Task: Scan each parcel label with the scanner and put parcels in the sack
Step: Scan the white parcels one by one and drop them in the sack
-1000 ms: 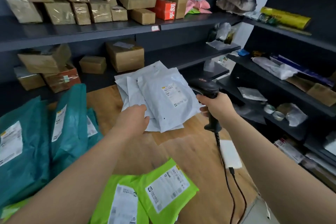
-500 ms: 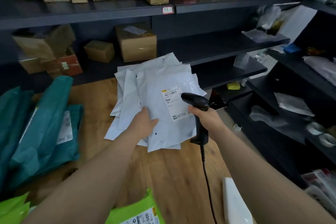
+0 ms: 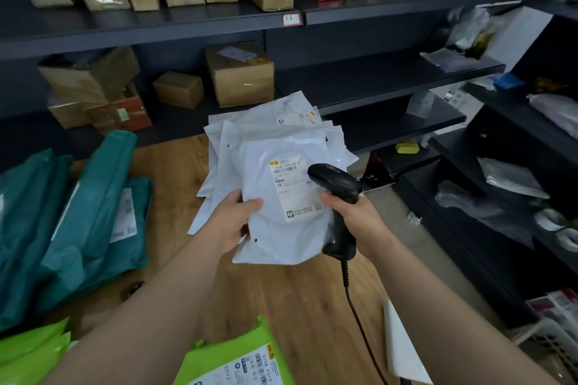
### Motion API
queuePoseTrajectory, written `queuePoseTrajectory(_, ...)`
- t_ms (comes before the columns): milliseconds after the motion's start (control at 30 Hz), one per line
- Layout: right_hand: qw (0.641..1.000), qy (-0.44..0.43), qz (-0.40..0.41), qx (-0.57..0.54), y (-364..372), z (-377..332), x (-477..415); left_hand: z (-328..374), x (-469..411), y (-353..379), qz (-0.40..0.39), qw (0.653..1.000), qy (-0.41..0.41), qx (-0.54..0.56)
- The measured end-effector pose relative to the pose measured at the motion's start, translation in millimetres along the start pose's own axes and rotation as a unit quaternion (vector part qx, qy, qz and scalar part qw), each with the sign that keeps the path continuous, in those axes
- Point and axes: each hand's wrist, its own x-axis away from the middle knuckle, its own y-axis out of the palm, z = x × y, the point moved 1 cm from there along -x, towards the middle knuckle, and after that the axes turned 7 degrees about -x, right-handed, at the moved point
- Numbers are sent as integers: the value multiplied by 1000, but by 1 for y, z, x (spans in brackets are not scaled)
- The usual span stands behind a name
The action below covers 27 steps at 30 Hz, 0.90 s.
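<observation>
Above wooden tabletop, left hand grips white parcels; right hand grasps scanner at their right edge.

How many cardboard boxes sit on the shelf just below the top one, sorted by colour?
Brown boxes: 4
Reddish box: 1
Total: 5

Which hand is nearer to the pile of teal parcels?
Left. The left hand grips the white parcels just right of the teal parcels; the right hand, holding the scanner, is farther right.
</observation>
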Motion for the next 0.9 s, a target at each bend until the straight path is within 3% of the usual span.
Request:
queuePoseTrajectory(200,997,-45,-2,64,20,5,60,-19,45,-39,-9,994,-44,103)
queuePoseTrajectory(333,993,-58,1,103,38,17,90,-30,63,-61,-55,993,-66,86)
queuePoseTrajectory(500,986,-61,-10,156,50,28,120,-46,91,-73,-52,989,-87,104)
queuePoseTrajectory(667,977,-84,-14,195,63,19,158,-54,112,-91,-29,986,-12,162)
queuePoseTrajectory(800,976,-107,-3,189,72,2,184,-52,127,-110,15,989,80,121)
queuePoseTrajectory(900,977,-113,-24,177,85,-6,198,-55,132,-122,48,988,102,110)
